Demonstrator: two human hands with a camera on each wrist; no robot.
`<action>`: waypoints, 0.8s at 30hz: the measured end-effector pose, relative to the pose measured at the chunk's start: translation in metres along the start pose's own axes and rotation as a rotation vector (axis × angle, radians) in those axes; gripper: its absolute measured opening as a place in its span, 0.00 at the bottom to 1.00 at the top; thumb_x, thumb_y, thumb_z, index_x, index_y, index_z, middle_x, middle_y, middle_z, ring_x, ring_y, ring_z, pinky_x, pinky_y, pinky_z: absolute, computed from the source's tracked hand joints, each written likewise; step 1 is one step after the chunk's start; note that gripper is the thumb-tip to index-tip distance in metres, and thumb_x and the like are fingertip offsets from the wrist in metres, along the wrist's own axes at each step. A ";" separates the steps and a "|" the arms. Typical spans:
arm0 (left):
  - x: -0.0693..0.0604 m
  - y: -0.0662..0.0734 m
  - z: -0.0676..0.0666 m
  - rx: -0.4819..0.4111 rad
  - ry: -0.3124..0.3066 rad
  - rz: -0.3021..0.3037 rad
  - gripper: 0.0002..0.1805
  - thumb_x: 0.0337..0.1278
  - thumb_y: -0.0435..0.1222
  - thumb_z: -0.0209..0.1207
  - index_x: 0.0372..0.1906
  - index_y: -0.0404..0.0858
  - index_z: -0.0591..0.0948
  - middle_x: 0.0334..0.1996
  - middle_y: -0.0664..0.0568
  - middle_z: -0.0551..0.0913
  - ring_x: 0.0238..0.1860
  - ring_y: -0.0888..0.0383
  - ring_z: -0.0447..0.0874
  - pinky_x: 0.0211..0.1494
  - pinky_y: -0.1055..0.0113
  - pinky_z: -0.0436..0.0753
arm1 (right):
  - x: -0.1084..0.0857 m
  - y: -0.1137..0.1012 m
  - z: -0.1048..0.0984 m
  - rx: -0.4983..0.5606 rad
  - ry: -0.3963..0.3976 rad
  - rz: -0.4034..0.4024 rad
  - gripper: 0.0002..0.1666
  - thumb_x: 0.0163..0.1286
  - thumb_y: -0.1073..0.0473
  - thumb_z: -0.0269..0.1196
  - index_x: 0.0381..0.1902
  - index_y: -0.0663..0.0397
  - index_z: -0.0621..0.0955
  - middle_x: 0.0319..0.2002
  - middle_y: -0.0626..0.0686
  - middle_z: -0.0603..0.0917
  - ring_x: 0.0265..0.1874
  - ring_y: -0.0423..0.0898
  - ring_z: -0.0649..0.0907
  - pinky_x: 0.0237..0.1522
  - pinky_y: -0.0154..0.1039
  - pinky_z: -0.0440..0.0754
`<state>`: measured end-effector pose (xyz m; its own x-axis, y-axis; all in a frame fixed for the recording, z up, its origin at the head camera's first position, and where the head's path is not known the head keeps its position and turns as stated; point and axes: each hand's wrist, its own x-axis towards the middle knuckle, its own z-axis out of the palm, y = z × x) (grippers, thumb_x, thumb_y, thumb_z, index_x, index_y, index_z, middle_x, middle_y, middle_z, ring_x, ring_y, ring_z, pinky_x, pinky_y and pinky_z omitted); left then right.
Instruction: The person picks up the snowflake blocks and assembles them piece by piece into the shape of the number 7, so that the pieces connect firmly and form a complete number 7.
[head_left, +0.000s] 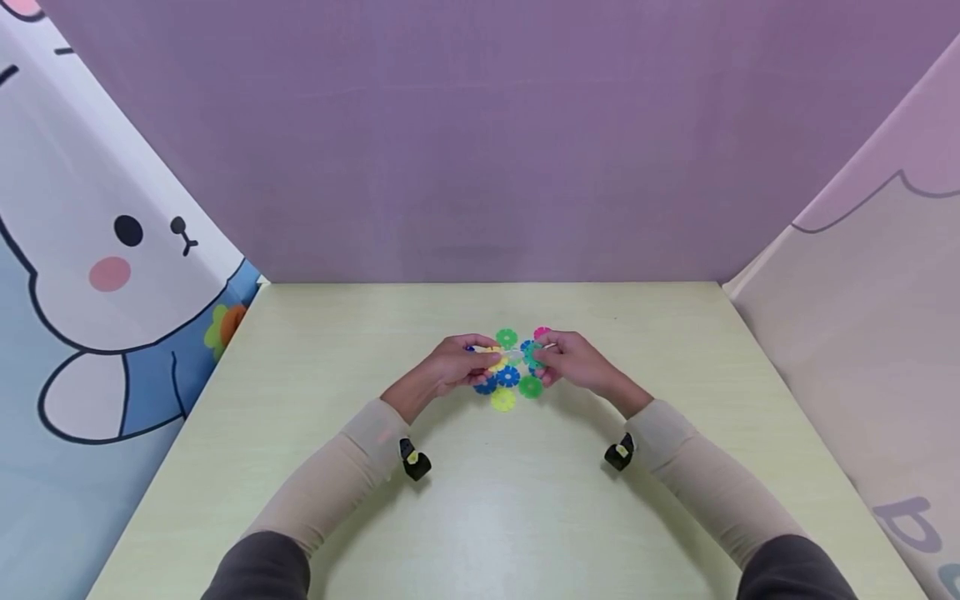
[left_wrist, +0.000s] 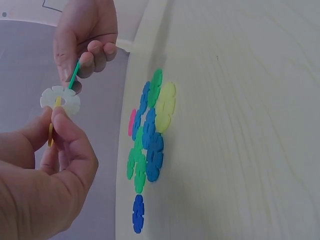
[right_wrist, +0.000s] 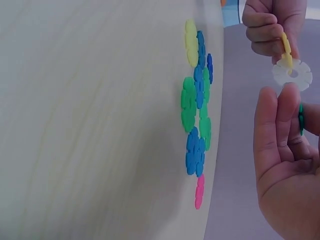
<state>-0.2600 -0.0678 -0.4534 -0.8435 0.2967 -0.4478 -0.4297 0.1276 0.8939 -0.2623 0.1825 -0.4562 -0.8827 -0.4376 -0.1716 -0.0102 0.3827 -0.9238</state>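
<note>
My left hand (head_left: 459,364) pinches a yellow notched plastic disc (right_wrist: 285,44) between thumb and fingers. A translucent white notched disc (left_wrist: 73,104) is joined crosswise to it and stands out toward the other hand. Between thumb and fingertips my right hand (head_left: 573,362) holds a green notched disc (left_wrist: 74,75) edge-on. Its rim is close to the white disc; whether the two are slotted together I cannot tell. Both hands are raised above the table. Under them lie loose discs, among them a blue disc (left_wrist: 154,157), a pale yellow disc (head_left: 503,400) and a pink disc (right_wrist: 199,192).
The loose discs lie in a flat cluster on the light wooden table (head_left: 480,500), with a dark blue disc (left_wrist: 138,214) at one end. A purple panel (head_left: 480,150) rises at the table's far edge. Printed cloths flank both sides.
</note>
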 end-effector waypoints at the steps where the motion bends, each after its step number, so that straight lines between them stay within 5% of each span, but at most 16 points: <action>1: 0.000 0.000 0.000 0.002 0.002 0.001 0.16 0.64 0.37 0.68 0.55 0.42 0.83 0.29 0.52 0.83 0.25 0.62 0.80 0.33 0.73 0.84 | 0.000 0.000 0.000 0.003 0.000 0.002 0.14 0.80 0.61 0.56 0.54 0.67 0.77 0.31 0.59 0.86 0.24 0.43 0.85 0.37 0.43 0.91; 24: -0.004 0.002 0.004 0.033 0.043 0.018 0.15 0.61 0.37 0.70 0.52 0.41 0.84 0.28 0.52 0.84 0.23 0.62 0.80 0.30 0.73 0.84 | -0.001 -0.007 0.010 0.036 0.000 0.009 0.14 0.82 0.60 0.51 0.51 0.66 0.77 0.30 0.53 0.82 0.25 0.43 0.85 0.38 0.42 0.90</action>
<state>-0.2557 -0.0649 -0.4498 -0.8645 0.2581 -0.4313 -0.4038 0.1542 0.9018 -0.2564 0.1727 -0.4532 -0.8824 -0.4344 -0.1805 0.0149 0.3576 -0.9337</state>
